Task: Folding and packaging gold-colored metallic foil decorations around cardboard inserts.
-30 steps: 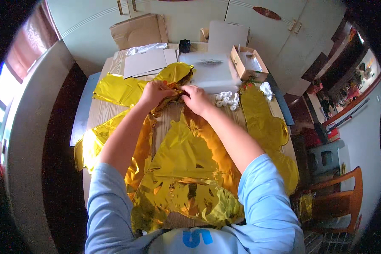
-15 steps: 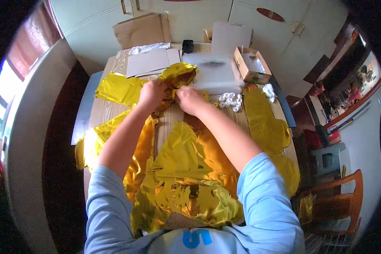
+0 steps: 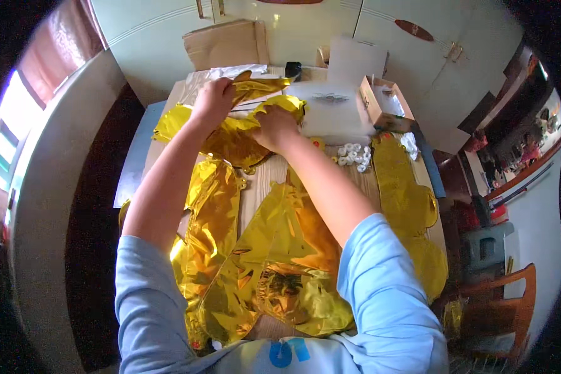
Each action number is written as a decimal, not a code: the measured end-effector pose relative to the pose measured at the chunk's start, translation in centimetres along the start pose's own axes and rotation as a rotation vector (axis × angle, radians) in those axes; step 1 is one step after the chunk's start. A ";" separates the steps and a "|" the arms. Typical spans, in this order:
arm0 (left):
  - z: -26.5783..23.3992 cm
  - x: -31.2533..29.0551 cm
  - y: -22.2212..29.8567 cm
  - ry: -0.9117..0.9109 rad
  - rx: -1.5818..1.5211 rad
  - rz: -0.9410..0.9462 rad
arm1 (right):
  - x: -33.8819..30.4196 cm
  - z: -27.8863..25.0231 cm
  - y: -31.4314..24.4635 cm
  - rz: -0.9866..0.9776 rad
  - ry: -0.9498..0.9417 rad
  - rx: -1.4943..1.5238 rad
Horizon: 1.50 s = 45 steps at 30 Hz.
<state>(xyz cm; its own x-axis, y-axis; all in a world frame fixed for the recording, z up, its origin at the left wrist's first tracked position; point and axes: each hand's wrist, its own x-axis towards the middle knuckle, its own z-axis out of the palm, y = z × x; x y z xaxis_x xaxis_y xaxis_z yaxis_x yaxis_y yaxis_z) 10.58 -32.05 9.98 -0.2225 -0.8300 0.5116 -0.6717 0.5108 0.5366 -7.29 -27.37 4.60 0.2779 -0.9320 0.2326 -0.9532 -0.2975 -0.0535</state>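
At the far part of the table, my left hand (image 3: 215, 101) is closed around a raised edge of a flat, crinkled gold foil balloon (image 3: 234, 142). Beside it, my right hand (image 3: 274, 129) has its fingers curled on the same foil, a little lower and to the right. Part of the foil stands up above the table between the hands. Nearer me lie more flat gold foil balloons: a long shiny one (image 3: 213, 193) at the left, and a wide creased one (image 3: 265, 234) in the middle, partly behind my right arm. Another gold balloon (image 3: 400, 181) stretches along the right edge.
Past my right hand are a heap of small white rings (image 3: 355, 154), a translucent white plastic container (image 3: 330, 111) and an open cardboard box (image 3: 386, 105). Folded brown cardboard (image 3: 225, 45) leans against the pale cabinets. A wooden chair (image 3: 508, 293) stands at the right.
My left hand has lifted up and away with an edge of the foil, parting from my right hand. The balloon has opened out between them. The whole view has shifted slightly.
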 end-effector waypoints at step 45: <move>-2.7 -36.7 11.8 -0.515 0.207 0.637 | -20.0 -34.8 0.4 -0.065 0.515 0.113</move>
<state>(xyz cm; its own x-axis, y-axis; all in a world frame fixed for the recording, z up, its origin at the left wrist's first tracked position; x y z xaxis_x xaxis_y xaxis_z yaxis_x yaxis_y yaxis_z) 12.70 5.06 -0.64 -0.8633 -0.4212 0.2781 -0.4133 0.9062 0.0895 -17.34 -1.61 33.70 0.2147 -0.6968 0.6844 -0.9093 -0.3983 -0.1203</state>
